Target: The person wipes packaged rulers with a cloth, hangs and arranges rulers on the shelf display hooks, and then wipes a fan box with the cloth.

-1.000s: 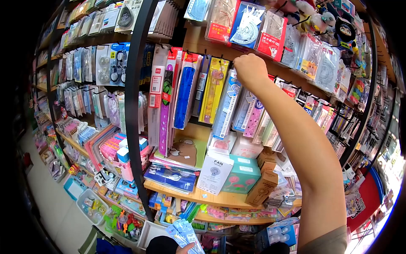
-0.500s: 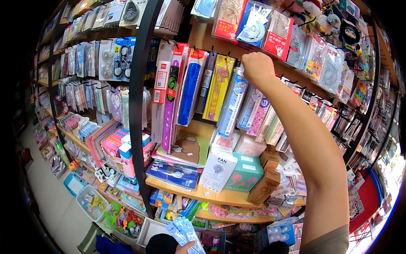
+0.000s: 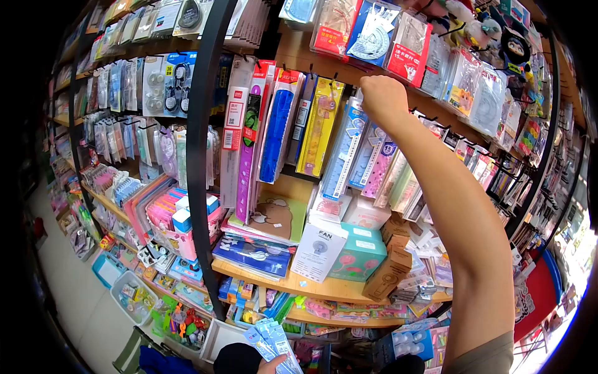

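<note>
My right hand [image 3: 384, 103] is raised at the hook row, its fingers closed at the top of a blue ruler pack [image 3: 344, 149]; what the fingertips pinch is hidden. Left of it hang a yellow ruler pack [image 3: 321, 128] and a dark blue ruler pack [image 3: 277, 128]. To its right is a pink dotted ruler pack [image 3: 378, 171]. At the bottom edge my left hand [image 3: 272, 364], only partly visible, is closed on several light blue packets [image 3: 270, 343], fanned out.
Below the rulers, a wooden shelf [image 3: 299, 287] holds a white fan box [image 3: 319, 249], a green box [image 3: 357, 252] and brown boxes [image 3: 387, 274]. A black post [image 3: 198, 143] stands left. Protractor packs [image 3: 372, 34] hang above. Plastic bins [image 3: 134, 299] stand on the lower left.
The view has shifted slightly. My right hand stays at the top of the blue ruler pack, which now hangs more tilted. My left hand still holds the packets.
</note>
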Motion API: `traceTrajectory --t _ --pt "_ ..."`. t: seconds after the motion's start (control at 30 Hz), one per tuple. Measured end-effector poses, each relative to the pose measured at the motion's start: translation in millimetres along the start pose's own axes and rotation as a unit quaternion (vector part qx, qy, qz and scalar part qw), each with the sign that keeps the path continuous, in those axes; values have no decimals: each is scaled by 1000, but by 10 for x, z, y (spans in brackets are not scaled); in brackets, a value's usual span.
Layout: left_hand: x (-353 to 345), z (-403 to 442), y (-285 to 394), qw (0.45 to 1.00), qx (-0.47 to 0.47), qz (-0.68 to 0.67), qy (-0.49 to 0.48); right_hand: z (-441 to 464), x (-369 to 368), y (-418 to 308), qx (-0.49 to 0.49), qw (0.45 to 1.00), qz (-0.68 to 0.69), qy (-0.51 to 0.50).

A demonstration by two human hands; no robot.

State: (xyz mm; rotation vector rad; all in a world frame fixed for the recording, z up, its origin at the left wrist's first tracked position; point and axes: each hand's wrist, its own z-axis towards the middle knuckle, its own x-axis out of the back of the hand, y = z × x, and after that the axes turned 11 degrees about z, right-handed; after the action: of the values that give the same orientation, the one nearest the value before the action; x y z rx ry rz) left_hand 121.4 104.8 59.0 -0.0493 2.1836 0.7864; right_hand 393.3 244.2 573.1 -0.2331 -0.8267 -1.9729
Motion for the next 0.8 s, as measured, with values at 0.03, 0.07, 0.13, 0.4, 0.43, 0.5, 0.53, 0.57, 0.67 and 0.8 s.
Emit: traceTrajectory --t 0.03,0.07,0.13,0.4,0.43,0.5,0.53,0.57,0.67,0.8 --pt "-7 1 -4 1000 1 -1 -3 0 -4 3 -4 1000 2 -2" --pt "-18 -5 -4 1000 3 -3 -5 -4 9 -16 -8 1000 4 -4" --pt "-41 -33 5 1000 7 -4 -5 -8 81 -37 -33 999 14 -26" --pt "-69 -61 35 1000 7 6 11 36 129 -77 -28 996 -56 -60" --pt "-70 -64 42 1000 5 6 10 41 113 -85 -19 995 -68 -65" --pt "-79 -75 52 1000 1 5 8 51 99 -107 -5 994 -82 -73" --pt "-75 -75 58 1000 4 3 6 49 97 -115 1 994 -85 -74" --pt "-70 -75 62 1000 7 1 4 46 93 -123 6 993 -87 -77" --pt "-85 -100 88 1000 12 -7 2 36 65 -87 5 995 -80 -62" --pt "-61 -65 87 1000 22 -9 8 41 26 -58 1 998 -54 -40"
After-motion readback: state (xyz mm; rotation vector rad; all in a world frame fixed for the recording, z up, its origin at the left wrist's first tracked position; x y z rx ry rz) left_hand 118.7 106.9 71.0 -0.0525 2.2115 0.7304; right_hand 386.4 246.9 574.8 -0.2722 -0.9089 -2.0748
